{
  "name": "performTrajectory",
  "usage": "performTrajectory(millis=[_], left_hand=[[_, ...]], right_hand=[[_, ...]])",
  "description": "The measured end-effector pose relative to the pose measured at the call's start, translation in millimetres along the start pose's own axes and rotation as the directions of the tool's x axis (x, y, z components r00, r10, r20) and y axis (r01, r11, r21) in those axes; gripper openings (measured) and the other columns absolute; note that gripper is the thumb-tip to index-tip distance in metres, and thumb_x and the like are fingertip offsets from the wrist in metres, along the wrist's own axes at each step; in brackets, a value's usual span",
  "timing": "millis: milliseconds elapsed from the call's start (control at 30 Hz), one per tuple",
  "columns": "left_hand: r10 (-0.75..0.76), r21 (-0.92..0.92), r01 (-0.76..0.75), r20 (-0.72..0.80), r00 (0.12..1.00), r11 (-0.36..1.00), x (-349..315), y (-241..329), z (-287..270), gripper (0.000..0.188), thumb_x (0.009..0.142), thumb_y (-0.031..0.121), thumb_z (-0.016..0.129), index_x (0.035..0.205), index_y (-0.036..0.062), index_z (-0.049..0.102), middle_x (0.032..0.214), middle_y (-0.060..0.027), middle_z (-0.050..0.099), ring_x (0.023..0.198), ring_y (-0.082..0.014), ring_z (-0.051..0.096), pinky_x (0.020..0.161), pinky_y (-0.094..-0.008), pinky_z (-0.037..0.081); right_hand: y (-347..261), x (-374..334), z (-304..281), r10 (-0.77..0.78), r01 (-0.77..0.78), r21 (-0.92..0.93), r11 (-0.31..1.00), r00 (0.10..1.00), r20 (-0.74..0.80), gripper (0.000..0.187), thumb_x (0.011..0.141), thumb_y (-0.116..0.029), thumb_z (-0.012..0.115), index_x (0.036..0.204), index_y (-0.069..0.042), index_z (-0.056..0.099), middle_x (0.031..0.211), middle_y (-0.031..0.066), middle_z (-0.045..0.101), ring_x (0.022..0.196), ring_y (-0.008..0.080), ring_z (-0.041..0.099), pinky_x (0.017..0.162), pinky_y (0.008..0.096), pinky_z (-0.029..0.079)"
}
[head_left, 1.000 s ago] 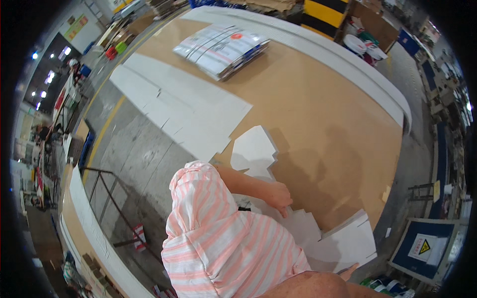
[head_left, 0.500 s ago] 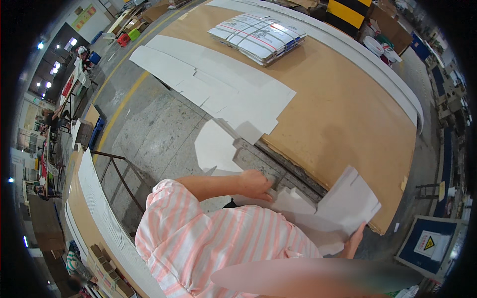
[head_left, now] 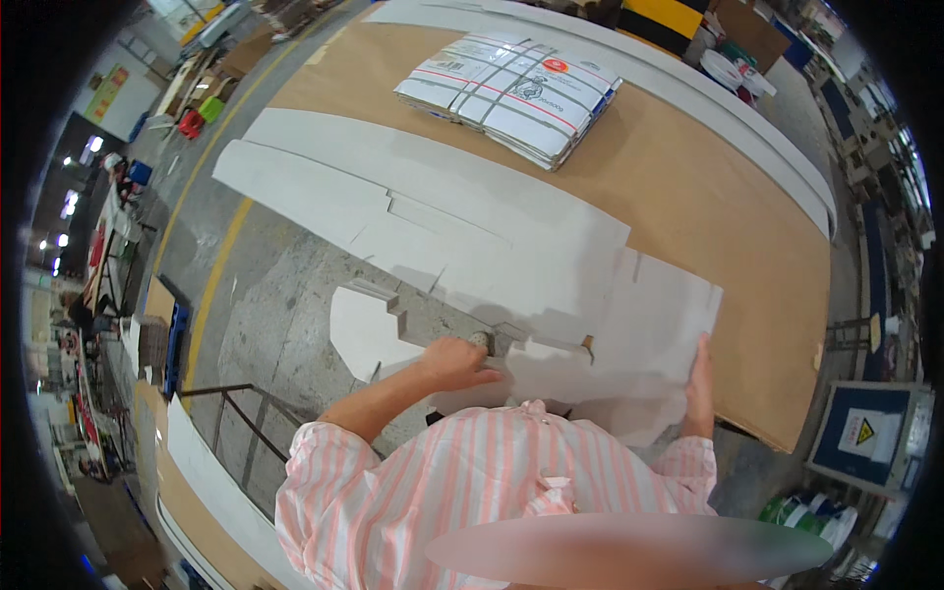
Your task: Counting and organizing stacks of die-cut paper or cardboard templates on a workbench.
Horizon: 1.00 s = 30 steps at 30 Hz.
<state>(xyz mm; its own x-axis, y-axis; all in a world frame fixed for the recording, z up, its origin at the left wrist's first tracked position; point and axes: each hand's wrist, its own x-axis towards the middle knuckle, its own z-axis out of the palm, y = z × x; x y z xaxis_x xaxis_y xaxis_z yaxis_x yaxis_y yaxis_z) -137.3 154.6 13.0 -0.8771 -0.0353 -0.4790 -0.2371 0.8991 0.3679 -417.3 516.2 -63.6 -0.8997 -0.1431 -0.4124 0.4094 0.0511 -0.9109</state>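
Note:
A white die-cut cardboard blank [head_left: 659,320] with notched edges lies in front of my body, its right part resting over the brown board tabletop [head_left: 728,236]. My right hand [head_left: 699,388] grips its right edge, fingers along the side. My left hand [head_left: 457,364] is closed at the near middle of the blank, between its right part and a white stepped flap [head_left: 364,329] on the left. What the left fingers pinch is partly hidden. Beyond, further flat white blanks [head_left: 324,187] lie overlapping along the table's near edge.
A strapped bundle of folded white printed sheets [head_left: 511,93] sits farther back on the table. White sheeting [head_left: 777,147] runs along the far edge. At left stand a metal frame [head_left: 231,393] and another covered table. A blue panel with a warning sign [head_left: 865,438] stands right.
The blank has swung up and leftward, its right part now flatter over the table beside the other blanks. Both hands moved with it; my left hand shifted left, my right hand farther forward.

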Motion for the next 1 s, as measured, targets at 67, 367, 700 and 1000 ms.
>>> performTrajectory(millis=[67,367,700,1000], left_hand=[[0.009,-0.035,-0.007,0.063,0.998,0.999,5,-43,-20,0.057,0.079,0.058,0.048,0.083,0.003,0.06,0.075,-0.0185,0.062,0.075,-0.0368,0.06,0.067,-0.0463,0.046],[-0.043,0.063,0.028,0.252,0.967,0.998,70,-186,-114,0.061,0.078,0.06,0.047,0.091,0.0038,0.065,0.088,-0.0188,0.063,0.088,-0.0343,0.059,0.078,-0.044,0.045],[0.011,0.038,-0.022,0.269,0.963,0.999,147,-229,-120,0.063,0.072,0.062,0.052,0.097,0.0057,0.065,0.099,-0.0171,0.062,0.098,-0.0325,0.057,0.085,-0.0418,0.043],[0.009,0.051,-0.027,0.326,0.945,0.998,191,-252,-89,0.064,0.072,0.062,0.052,0.093,0.0039,0.066,0.098,-0.0162,0.062,0.098,-0.0323,0.056,0.085,-0.0426,0.043]], right_hand=[[14,13,41,0.002,-0.004,-0.037,0.999,0.999,-0.036,0.061,0.087,-0.043,0.052,0.124,0.004,0.043,0.123,0.0122,0.049,0.111,0.0206,0.048,0.093,0.0322,0.038],[24,56,181,0.262,-0.265,-0.105,0.958,0.964,-0.041,0.073,0.083,-0.052,0.052,0.132,0.0,0.036,0.135,0.0103,0.039,0.121,0.0215,0.038,0.1,0.0343,0.031],[42,103,186,0.282,-0.296,-0.174,0.939,0.954,-0.101,0.083,0.079,-0.059,0.051,0.137,-0.005,0.027,0.143,0.0103,0.027,0.131,0.0265,0.024,0.104,0.0455,0.02],[62,125,186,0.359,-0.376,-0.114,0.92,0.922,-0.147,0.083,0.079,-0.058,0.051,0.138,-0.005,0.027,0.143,0.0108,0.026,0.132,0.0259,0.021,0.106,0.0434,0.014]])
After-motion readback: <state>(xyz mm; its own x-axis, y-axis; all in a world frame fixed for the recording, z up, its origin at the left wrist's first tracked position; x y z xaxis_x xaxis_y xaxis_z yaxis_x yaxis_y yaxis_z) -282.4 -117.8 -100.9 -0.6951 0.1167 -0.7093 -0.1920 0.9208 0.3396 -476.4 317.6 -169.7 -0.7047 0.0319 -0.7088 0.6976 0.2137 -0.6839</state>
